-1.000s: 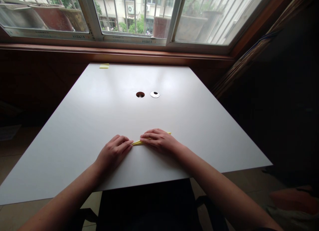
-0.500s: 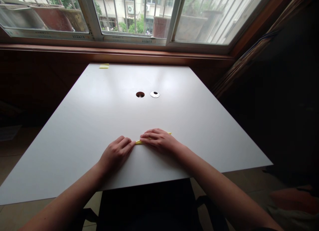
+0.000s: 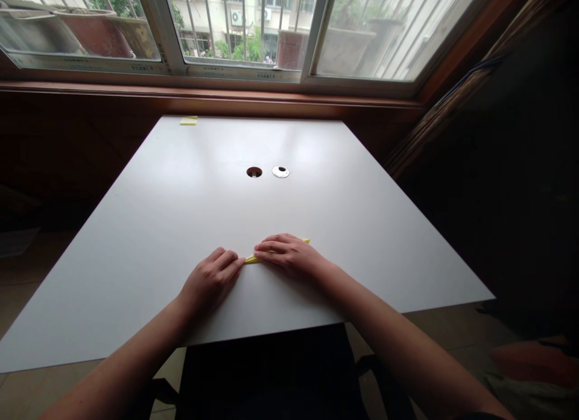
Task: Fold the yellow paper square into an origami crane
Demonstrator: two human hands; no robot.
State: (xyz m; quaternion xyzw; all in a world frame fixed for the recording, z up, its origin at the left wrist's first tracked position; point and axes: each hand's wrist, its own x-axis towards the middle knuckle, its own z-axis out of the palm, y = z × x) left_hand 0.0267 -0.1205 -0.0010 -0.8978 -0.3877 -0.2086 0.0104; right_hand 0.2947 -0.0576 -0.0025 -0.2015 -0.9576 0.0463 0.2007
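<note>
A narrow, folded strip of yellow paper [image 3: 251, 259] lies slantwise on the white table [image 3: 181, 203], near its front edge. My left hand [image 3: 215, 272] is closed, its thumb and fingertips pinching the strip's left end. Over the middle of the paper rests my right hand [image 3: 289, 253], its fingers curved and close together with the strip running between them. A small tip of yellow sticks out beyond that hand on the right. Most of the strip is hidden under the right hand.
A yellow paper pad [image 3: 189, 120] lies at the table's back left corner. Mid-table there is a round hole [image 3: 254, 172], with a round cable cover [image 3: 280, 172] beside it. A window [image 3: 244, 28] stands behind the table, and a dark curtain [image 3: 488, 88] hangs at right.
Both hands hold nearly the same position. The strip's exposed right tip sits very slightly higher than before.
</note>
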